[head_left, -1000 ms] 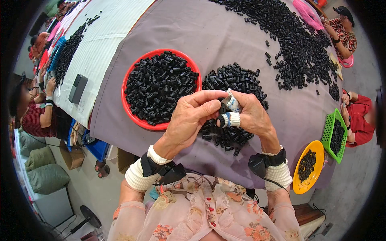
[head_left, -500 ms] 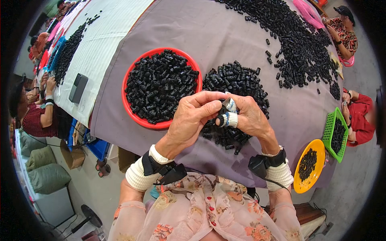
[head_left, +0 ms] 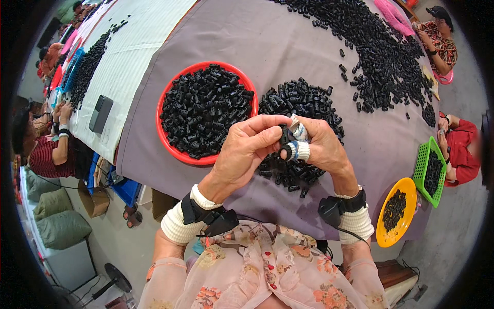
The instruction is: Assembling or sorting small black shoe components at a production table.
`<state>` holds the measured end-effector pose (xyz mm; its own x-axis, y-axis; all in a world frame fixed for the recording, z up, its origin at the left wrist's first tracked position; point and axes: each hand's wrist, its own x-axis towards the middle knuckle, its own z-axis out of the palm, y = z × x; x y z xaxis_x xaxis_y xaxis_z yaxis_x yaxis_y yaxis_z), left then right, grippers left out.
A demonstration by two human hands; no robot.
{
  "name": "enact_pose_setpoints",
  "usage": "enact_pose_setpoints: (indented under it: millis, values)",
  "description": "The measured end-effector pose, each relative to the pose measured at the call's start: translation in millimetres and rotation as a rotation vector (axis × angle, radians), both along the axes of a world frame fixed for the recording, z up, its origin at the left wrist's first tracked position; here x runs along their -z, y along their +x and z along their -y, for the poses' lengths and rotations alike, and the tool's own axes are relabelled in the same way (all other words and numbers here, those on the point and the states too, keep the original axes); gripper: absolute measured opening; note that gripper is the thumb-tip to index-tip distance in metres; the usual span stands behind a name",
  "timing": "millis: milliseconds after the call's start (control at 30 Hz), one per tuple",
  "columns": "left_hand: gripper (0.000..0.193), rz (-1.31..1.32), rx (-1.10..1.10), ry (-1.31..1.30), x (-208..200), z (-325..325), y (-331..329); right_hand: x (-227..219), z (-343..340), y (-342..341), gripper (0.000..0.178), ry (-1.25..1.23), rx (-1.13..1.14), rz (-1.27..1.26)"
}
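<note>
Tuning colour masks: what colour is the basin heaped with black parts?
The basin is red; it shows best in the head view.

The left forearm (head_left: 167, 251) and right forearm (head_left: 356, 252) slant upward and inward. The left hand (head_left: 237, 154) and right hand (head_left: 329, 150) sit close together, fingertips facing; the left thumb (head_left: 267, 138) pinches toward its forefinger (head_left: 265, 122), while the right fingers (head_left: 315, 129) curl inward, grip partly hidden.

Green sacks (head_left: 64, 229) lie at left, a dark box (head_left: 101, 114) on white cloth (head_left: 136, 51).
</note>
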<state>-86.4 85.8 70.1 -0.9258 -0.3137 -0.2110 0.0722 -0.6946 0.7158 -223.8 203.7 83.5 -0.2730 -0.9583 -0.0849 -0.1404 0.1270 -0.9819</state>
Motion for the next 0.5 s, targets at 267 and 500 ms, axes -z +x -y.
enact_pose_setpoints:
  millis: [267, 500]
  values:
    - [0.022, -0.001, 0.0, -0.01, 0.0, -0.3, 0.5, 11.9, 0.3, -0.2, 0.026, -0.053, 0.003, 0.044]
    - [0.023, -0.017, 0.011, -0.045, -2.6, -1.7, 1.1, 6.7, 0.7, 1.0, 0.029, -0.05, -0.028, 0.076]
